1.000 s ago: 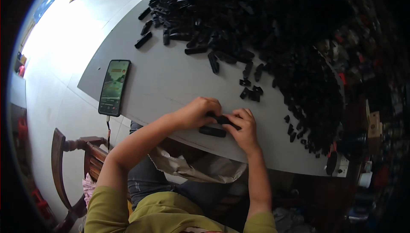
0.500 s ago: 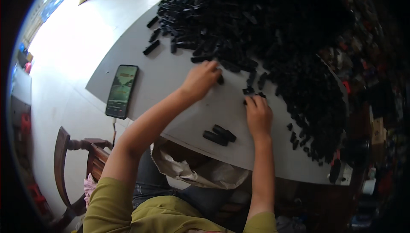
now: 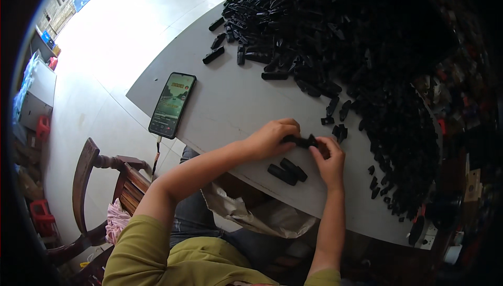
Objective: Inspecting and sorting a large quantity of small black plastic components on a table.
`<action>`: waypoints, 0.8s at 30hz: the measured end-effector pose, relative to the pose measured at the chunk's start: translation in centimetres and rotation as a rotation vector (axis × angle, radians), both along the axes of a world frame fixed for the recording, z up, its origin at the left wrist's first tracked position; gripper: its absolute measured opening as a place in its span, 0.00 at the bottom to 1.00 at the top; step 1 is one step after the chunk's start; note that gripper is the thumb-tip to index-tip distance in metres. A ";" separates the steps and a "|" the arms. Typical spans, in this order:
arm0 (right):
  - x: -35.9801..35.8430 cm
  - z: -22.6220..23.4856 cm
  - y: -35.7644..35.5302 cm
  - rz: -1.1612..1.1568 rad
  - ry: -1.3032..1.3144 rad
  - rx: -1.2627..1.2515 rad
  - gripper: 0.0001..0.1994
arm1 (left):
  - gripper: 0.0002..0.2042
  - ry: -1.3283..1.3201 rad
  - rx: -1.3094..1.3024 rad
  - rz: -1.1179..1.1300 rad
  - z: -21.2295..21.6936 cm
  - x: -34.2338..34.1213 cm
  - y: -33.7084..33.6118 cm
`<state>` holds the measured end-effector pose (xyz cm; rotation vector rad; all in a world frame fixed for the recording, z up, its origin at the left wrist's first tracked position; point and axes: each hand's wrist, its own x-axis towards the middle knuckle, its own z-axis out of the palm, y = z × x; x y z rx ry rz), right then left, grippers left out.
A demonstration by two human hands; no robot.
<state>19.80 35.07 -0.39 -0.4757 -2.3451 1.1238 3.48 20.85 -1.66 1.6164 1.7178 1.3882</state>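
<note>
Head view, grip: we see both hands meeting over one small black part (image 3: 304, 141), the left hand (image 3: 270, 138) closed on its left end and the right hand (image 3: 329, 156) pinching its right end, so each grip is shut on the same piece.
Where the piece is: held just above the grey surface (image 3: 225, 102), near its front edge, directly beyond two finished-looking black pieces (image 3: 287, 171) that lie side by side, touching.
How to do it well: we judge the two ends are being pressed or fitted together, so we would keep the part low over the surface, line the ends up squarely before pushing, and press with the fingertips, not the palms (the joint itself is hidden by the fingers, so we cannot tell how far it is seated).
Feed stock: the big heap of black parts (image 3: 367, 50) fills the far and right side of the surface; a few loose ones (image 3: 338, 129) lie just beyond the hands.
Keep clear: the phone (image 3: 172, 105), screen lit, lies well to the left; stray parts should not slide toward it.
Around us: a wooden chair (image 3: 86, 181) stands at the left, and a crumpled bag (image 3: 262, 215) hangs below the surface edge.
</note>
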 end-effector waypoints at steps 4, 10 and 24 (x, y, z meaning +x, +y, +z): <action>0.1 0.3 0.1 0.009 -0.060 0.005 0.10 | 0.10 0.153 -0.015 0.039 -0.2 -0.1 0.2; 0.7 0.3 0.8 0.103 -0.054 -0.028 0.11 | 0.11 0.124 -0.007 -0.029 -0.1 -0.3 0.5; 1.7 1.4 1.5 0.105 -0.176 -0.039 0.11 | 0.12 0.134 -0.044 -0.027 0.3 -0.1 0.3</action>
